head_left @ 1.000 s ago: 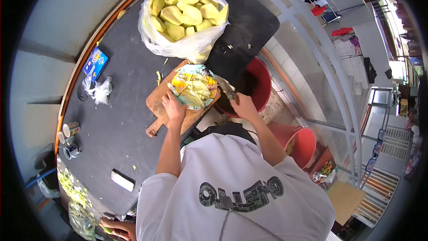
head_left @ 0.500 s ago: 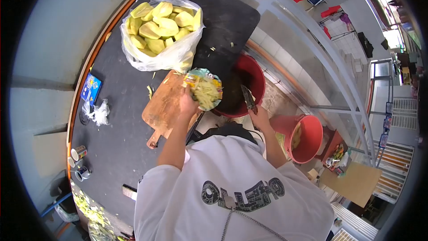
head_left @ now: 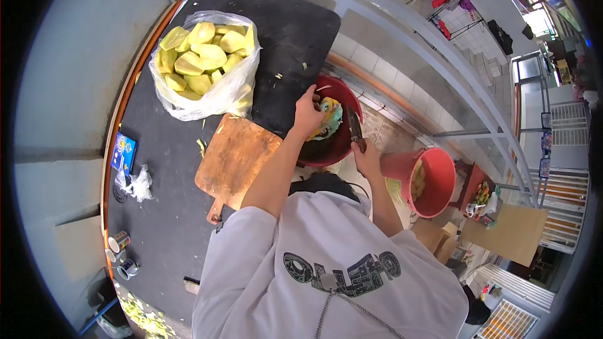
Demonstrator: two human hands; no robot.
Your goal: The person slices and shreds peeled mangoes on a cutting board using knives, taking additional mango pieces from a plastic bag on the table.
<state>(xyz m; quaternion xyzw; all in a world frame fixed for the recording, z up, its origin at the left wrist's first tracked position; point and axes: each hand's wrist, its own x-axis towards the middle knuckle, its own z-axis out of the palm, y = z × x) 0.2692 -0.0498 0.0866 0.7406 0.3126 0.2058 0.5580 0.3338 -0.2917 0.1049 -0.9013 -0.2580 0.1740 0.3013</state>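
Fingers (head_left: 311, 95) of the left hand (head_left: 306, 117) are gripping the patterned plate (head_left: 331, 118), which is slanting just to their right over the dark red bucket (head_left: 339, 150). At the bucket's right rim, the knife (head_left: 355, 127) is pointing forward, the right hand (head_left: 366, 156) clasping its handle.

"Where does your view look from?"

"From my own head: one wide view with dark, rounded edges, facing forward and steeply down. My white shirt with dark block lettering (head_left: 352, 263) fills the bottom, nearest the lens."

"And your hands?"

"Fairly near, around the middle: my bare left hand (head_left: 306, 116) and my bare right hand (head_left: 366, 156) reach up the frame from my shirt. The flat black table (head_left: 166, 213) spreads across the frame's left; the room beyond the grey metal frame (head_left: 344, 1) slants along its right, farther off."
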